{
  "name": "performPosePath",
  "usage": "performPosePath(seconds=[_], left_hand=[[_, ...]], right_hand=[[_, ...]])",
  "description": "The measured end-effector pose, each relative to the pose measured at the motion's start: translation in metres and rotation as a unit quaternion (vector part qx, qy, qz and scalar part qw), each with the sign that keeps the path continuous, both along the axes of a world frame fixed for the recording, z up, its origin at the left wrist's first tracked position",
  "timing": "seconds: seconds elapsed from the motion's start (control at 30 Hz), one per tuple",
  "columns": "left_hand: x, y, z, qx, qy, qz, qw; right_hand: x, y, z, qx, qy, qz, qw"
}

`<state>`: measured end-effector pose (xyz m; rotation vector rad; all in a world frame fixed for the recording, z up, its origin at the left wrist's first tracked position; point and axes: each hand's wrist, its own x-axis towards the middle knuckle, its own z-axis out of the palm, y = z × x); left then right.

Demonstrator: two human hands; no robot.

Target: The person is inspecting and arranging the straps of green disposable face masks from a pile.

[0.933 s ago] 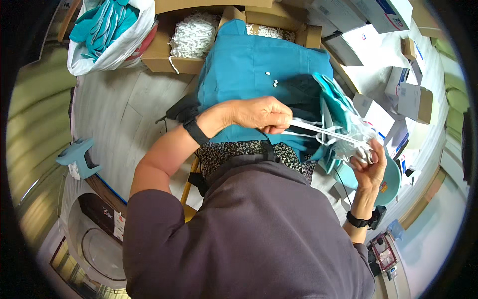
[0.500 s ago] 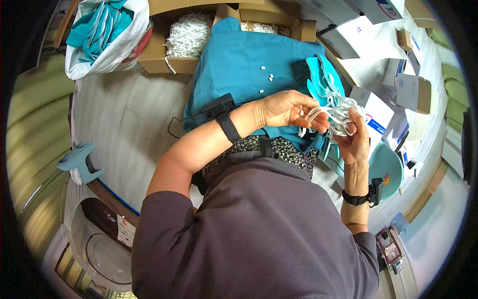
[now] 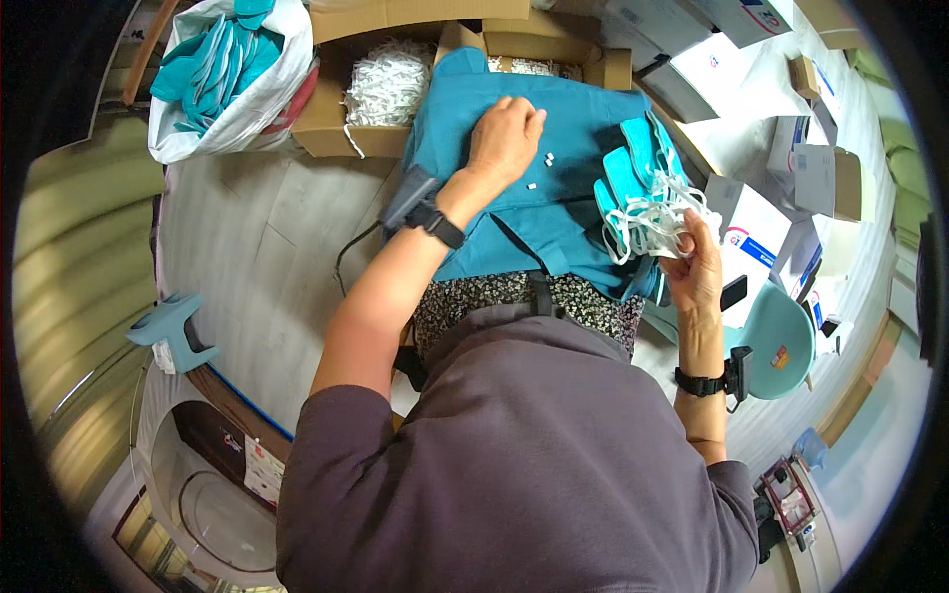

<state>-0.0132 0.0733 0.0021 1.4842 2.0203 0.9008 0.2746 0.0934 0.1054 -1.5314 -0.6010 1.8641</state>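
My right hand (image 3: pixel 695 259) is closed around a bundle of white elastic straps (image 3: pixel 647 225), at the right of my lap. The straps hang from several flat teal fabric pieces (image 3: pixel 633 170) fanned out beyond the hand. My left hand (image 3: pixel 506 138) is over the blue apron (image 3: pixel 445 128), back upward, with its fingers curled in. What those fingers hold, if anything, is hidden under the hand. Just right of it, a few tiny white pieces (image 3: pixel 550 158) lie on the apron cloth.
Beyond my lap stand a cardboard box of white straps (image 3: pixel 326 138) and another box (image 3: pixel 615 69) with small white pieces. A white bag (image 3: pixel 178 146) of teal pieces is at the far left. White cartons (image 3: pixel 751 232) and a pale green stool (image 3: pixel 776 346) are at the right.
My left hand has left the straps and moved left and away from me, over the apron, its fingers now curled. My right hand still holds the straps, and the teal pieces have spread.
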Motion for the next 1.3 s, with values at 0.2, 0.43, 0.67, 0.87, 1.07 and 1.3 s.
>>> performPosePath(seconds=[0.2,0.43,0.67,0.87,1.07,1.3], left_hand=[[0.033,-0.016,-0.025,0.035,0.140,-0.085,0.986],[0.049,-0.040,-0.037,0.039,0.212,-0.164,0.963],[0.059,-0.055,-0.059,-0.051,0.246,-0.181,0.951],[0.055,-0.067,-0.059,-0.053,0.269,-0.228,0.934],[0.048,-0.080,-0.045,-0.028,0.215,-0.300,0.929],[0.058,-0.100,-0.033,-0.039,0.153,-0.259,0.953]], right_hand=[[0.001,0.001,-0.013,-0.001,-0.002,0.005,1.000],[0.000,0.002,-0.020,-0.002,-0.011,0.014,1.000],[0.001,0.003,-0.026,-0.011,-0.004,0.015,1.000],[0.008,0.003,-0.030,-0.018,-0.005,0.017,1.000],[0.006,0.003,-0.030,-0.013,-0.003,0.019,1.000],[0.011,0.001,-0.036,-0.019,0.025,0.008,0.999]])
